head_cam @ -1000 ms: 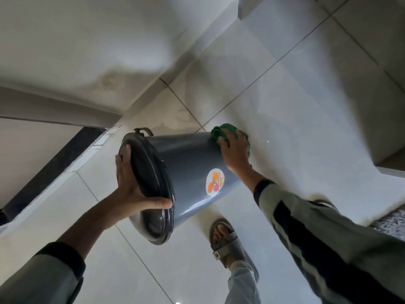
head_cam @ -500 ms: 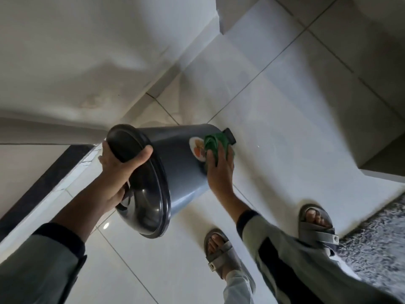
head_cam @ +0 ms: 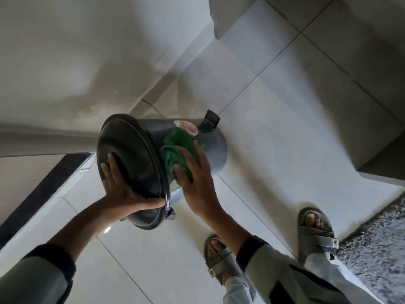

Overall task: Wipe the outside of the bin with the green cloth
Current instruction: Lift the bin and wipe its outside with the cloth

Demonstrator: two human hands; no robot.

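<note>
The grey bin [head_cam: 210,145] is held tilted above the tiled floor [head_cam: 285,128], lid end toward the person and base end pointing away toward the wall [head_cam: 65,62]. Its long axis runs from the lower left, at the lid, up and right to the base. Whether the base touches the floor cannot be told. The dark lid [head_cam: 131,163] is closed on the bin. A round sticker [head_cam: 188,128] shows on the upper side wall, and a black pedal tab [head_cam: 211,118] sticks out near the base.

The green cloth [head_cam: 177,150] lies bunched against the side wall, just behind the lid rim and just below the sticker. The right hand [head_cam: 197,185] presses flat on the cloth, fingers spread. The left hand [head_cam: 125,189] cups the lid from below, thumb along the rim, fingers splayed across its face.

Judgement: wiping is under way. The right hand is the nearer one to the unwiped wall, which extends away from it along the axis toward the base. The next stroke likely runs that way, or the left hand rotates the bin.

Two sandalled feet [head_cam: 315,233] stand on the floor near a speckled mat [head_cam: 377,249].
</note>
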